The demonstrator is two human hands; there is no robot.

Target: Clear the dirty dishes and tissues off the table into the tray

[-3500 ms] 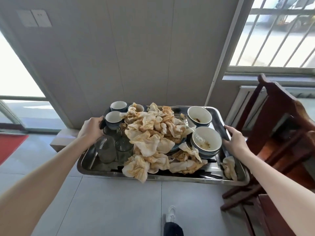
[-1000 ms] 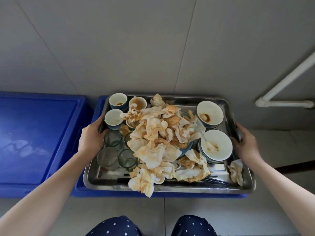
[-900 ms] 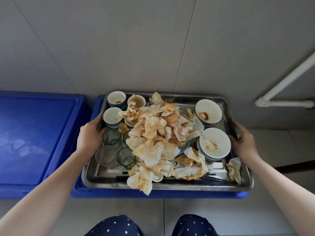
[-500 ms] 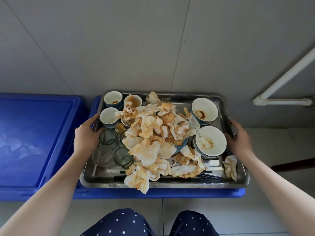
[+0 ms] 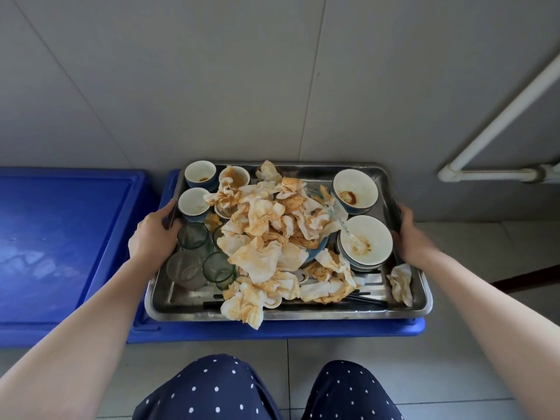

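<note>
Left hand [image 5: 151,237] and right hand [image 5: 412,237] each clamp a side rim of the steel tray [image 5: 333,313]. Likely heavy and stiff; bowls [image 5: 365,241] and glasses [image 5: 194,237] fragile, tissues [image 5: 266,225] loose. Keep gripping the side rims.

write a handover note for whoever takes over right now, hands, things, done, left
Left hand grips the left rim of the steel tray; right hand grips the right rim.
Stained tissues, bowls, cups, glasses and chopsticks lie in the tray, over a blue bin lid.
Done: tray loaded. Left: release once it rests firmly; table out of view, so check it.
</note>
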